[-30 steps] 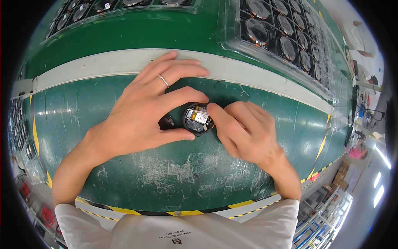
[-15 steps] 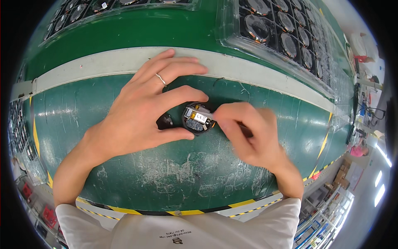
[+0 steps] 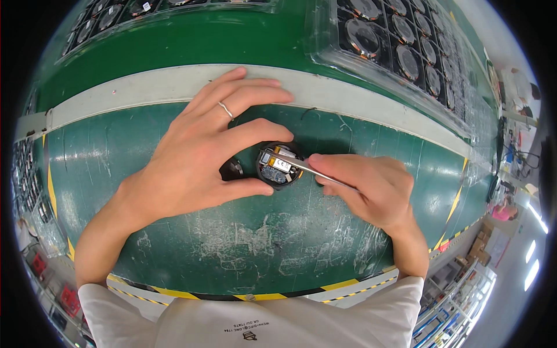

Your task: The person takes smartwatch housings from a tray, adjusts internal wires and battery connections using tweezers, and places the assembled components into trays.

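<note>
An opened round black watch case (image 3: 274, 175) lies on the green mat, its circuit board, yellow tape and white-labelled battery facing up. My left hand (image 3: 197, 149) grips the case at its rim between thumb and index finger, the other fingers stretched out beyond it. Metal tweezers (image 3: 319, 172) are pinched in my right hand (image 3: 374, 188). They slant in from the right, and their tips reach over the upper part of the case, near the battery. A small dark round part (image 3: 231, 169) sits left of the case, partly covered by my left hand.
Beyond a pale raised strip (image 3: 145, 86) stand clear plastic trays of round watch cases, one tray (image 3: 325, 55) at the far right and another (image 3: 168, 17) at the far left. Yellow-black tape (image 3: 267, 297) borders the near edge of the scratched mat (image 3: 191, 249).
My right hand has turned and drawn back slightly to the right, so the tweezers now show along their length over the case. My left hand stays almost still around the case.
</note>
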Available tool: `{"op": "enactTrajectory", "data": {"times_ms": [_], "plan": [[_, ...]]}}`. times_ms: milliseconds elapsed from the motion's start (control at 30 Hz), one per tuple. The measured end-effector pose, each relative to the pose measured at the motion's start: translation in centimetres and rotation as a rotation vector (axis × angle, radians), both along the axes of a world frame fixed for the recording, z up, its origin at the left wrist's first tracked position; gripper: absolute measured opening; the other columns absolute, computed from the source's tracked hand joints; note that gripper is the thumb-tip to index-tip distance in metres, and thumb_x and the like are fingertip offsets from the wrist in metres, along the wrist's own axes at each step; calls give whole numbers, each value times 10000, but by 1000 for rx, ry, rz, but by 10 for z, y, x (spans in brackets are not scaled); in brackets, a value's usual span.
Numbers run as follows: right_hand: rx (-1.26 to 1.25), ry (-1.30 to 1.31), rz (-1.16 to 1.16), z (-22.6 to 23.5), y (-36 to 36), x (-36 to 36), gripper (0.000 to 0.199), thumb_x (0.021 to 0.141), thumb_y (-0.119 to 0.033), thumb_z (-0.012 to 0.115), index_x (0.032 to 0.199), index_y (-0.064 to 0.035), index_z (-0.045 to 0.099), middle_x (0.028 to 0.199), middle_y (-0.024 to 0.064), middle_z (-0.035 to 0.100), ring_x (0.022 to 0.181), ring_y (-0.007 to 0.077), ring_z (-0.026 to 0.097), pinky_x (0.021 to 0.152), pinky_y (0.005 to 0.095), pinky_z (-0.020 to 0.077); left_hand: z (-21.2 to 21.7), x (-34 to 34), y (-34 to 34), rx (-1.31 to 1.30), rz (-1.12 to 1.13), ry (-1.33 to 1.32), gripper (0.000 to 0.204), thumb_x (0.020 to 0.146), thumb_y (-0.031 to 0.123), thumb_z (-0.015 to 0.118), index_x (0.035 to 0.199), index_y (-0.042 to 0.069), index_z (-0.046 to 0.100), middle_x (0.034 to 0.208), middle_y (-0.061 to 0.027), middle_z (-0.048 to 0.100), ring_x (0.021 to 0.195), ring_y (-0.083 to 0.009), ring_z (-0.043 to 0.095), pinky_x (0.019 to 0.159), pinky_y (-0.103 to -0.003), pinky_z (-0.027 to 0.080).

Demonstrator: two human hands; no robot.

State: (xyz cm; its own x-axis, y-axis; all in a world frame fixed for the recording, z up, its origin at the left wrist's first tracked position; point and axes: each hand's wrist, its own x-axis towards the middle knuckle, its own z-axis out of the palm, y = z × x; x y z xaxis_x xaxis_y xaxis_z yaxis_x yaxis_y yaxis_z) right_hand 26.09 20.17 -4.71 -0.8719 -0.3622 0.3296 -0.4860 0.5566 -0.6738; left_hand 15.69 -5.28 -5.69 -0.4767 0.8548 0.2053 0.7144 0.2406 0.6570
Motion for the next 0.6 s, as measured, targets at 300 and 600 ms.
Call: {"op": "enactTrajectory", "data": {"times_ms": [300, 600], "plan": [[-220, -458, -279, 15, -16, 9, 182, 954, 34, 669, 1125, -26, 684, 694, 28, 586, 548, 71, 542, 461, 265, 378, 0, 0, -1, -11, 2, 1, 551, 696, 340, 890, 1174, 122, 721, 1462, -115, 574, 1409, -357, 501, 1242, -584, 286], [-810, -961, -48, 29, -15, 10, 285, 987, 71, 618, 1260, 8, 672, 839, 56, 715, 648, 93, 656, 585, 231, 532, -1, 0, -2, 0, 7, 4, 551, 691, 335, 892, 1168, 121, 718, 1464, -112, 571, 1410, -350, 501, 1241, -588, 292]]}}
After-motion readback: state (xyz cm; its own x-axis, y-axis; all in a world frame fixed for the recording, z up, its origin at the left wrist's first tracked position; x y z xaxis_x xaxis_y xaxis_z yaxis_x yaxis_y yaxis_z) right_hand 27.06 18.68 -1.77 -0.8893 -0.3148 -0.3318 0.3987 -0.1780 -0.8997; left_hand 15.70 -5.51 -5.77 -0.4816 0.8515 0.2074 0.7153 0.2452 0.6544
